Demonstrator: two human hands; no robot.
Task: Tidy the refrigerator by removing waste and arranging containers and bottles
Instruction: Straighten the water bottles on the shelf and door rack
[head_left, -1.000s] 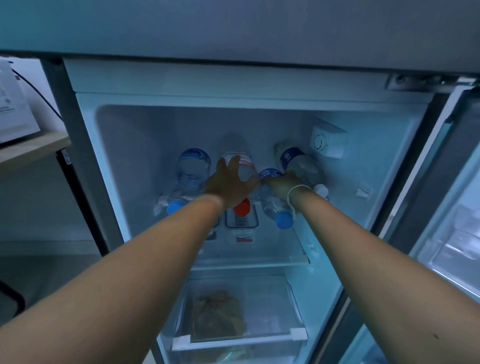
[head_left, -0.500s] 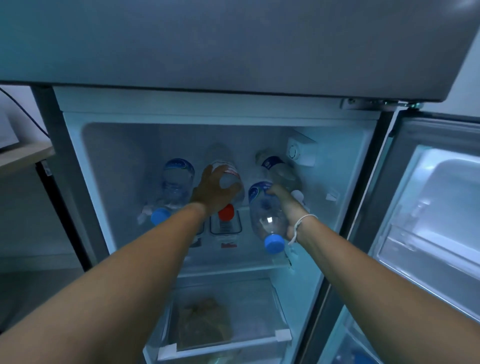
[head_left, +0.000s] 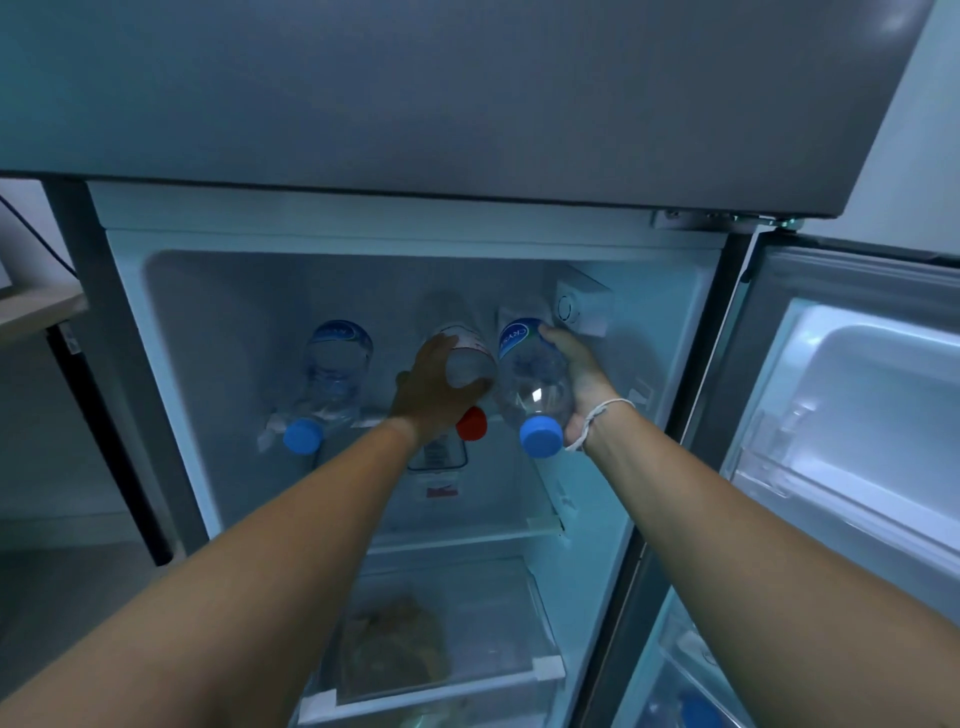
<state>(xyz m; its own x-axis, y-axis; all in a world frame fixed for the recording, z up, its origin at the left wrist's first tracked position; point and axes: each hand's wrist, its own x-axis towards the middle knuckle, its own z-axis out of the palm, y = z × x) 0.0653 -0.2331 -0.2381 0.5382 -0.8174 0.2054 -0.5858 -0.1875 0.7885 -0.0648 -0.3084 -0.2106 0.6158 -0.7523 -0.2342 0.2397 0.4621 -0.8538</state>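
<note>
The open refrigerator (head_left: 156, 364) holds clear plastic bottles lying on the upper shelf (head_left: 467, 532), caps toward me. My left hand (head_left: 434, 387) grips the middle bottle with the red cap (head_left: 470, 364). My right hand (head_left: 579, 384) holds a blue-capped water bottle (head_left: 527, 379) with a blue label, just right of the red-capped one. A second blue-capped bottle (head_left: 332, 379) lies alone at the left of the shelf. Whether another bottle lies behind my right hand cannot be seen.
A clear crisper drawer (head_left: 441, 691) below holds a brownish bag (head_left: 395, 649). A white control box (head_left: 582, 306) sits on the right inner wall. The fridge door (head_left: 857, 415) stands open at right with its shelves. A wooden table edge (head_left: 36, 312) is at far left.
My right hand has lifted the blue-capped bottle up and back, setting it close beside the red-capped bottle. My left hand stays on the red-capped bottle. The camera moved closer.
</note>
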